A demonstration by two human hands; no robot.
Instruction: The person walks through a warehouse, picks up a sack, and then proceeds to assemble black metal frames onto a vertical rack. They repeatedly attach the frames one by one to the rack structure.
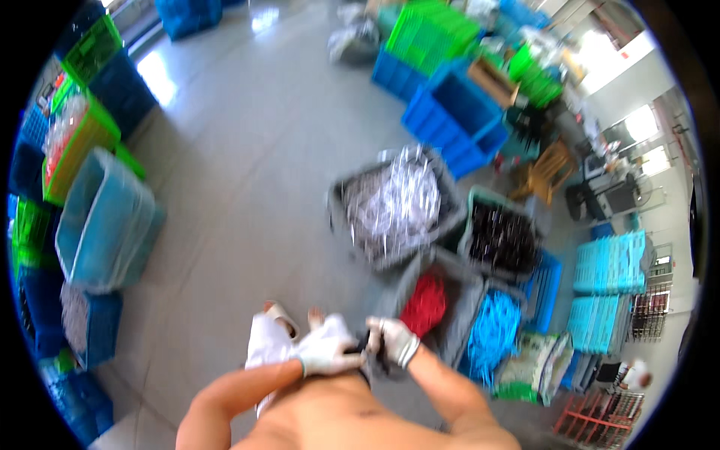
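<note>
Both my hands wear white gloves and meet in front of my waist. My right hand (pixel 394 340) is closed on a dark, limp bundle (pixel 375 360), too blurred to name more exactly. Just left of it, my left hand (pixel 330 358) lies against my waist with its fingertips at the bundle's edge; its finger ends are smeared. Beside my right hand stands a grey lined bin (pixel 461 330) with red strips (pixel 425 306) inside. Bright blue strips (pixel 495 330) fill a container to its right.
Ahead are a grey bin of clear strips (pixel 401 202) and a crate of black pieces (pixel 501 240). Blue crates (pixel 457 112) and green crates (pixel 431 34) stand beyond. A lined light-blue tub (pixel 109 225) is at the left. Turquoise crates (pixel 611 262) are stacked at the right, with another person (pixel 637 375) farther off.
</note>
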